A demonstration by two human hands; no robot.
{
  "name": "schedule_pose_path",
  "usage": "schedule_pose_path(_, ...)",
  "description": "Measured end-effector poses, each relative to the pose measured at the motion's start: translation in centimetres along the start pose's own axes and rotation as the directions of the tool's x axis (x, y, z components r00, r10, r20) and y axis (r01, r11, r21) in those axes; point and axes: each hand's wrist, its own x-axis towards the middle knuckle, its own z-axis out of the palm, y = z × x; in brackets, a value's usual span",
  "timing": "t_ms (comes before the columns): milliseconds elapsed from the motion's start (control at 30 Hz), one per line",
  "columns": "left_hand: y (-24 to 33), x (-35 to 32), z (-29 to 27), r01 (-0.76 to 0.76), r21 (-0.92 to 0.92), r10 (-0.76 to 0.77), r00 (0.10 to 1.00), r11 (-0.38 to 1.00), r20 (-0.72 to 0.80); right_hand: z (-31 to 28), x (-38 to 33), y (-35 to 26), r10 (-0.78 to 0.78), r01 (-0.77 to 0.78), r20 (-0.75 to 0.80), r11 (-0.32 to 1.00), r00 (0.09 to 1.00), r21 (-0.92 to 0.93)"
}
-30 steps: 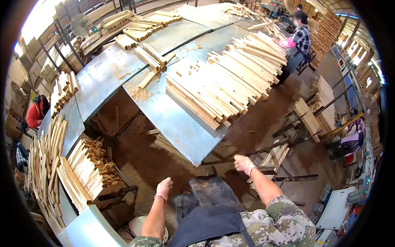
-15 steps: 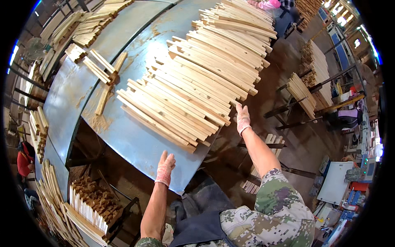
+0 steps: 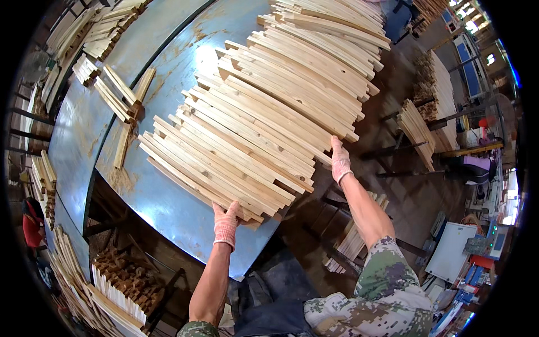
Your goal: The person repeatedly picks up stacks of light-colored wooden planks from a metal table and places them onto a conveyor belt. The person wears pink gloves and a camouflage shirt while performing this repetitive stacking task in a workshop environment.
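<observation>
Wooden strips (image 3: 247, 135) are laid side by side in a long, uneven row on the metal table (image 3: 168, 196), center of scene, running from near to far right. The left hand (image 3: 225, 224), gloved, is placed at the row's near-left corner; thumb and fingers are spread wide, touching the outermost strips. The right hand (image 3: 340, 160), also gloved, is set against the strip ends on the right side; fingers are stretched forward, but whether anything is gripped cannot be told. A few loose strips (image 3: 115, 101) are left on the far-left part of the tabletop, sawdust (image 3: 120, 181) just beside. More wood (image 3: 120, 281) is stacked at near left; boards (image 3: 415, 132) are piled at right.
</observation>
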Motion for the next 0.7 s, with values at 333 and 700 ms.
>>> schedule_pose_path(333, -1.6, 0.3, 0.1, -0.100, 0.023, 0.100, 0.995, 0.995, 0.007, 1.7, 0.7, -0.7, -0.040, 0.040, -0.138, 0.999, 0.990, -0.002)
schedule_pose_path(700, 2.7, -3.5, 0.7, -0.094, -0.135, 0.095, 0.995, 0.986, 0.004, 1.3, -2.0, -2.8, -0.204, 0.195, -0.089, 0.976, 0.975, -0.097)
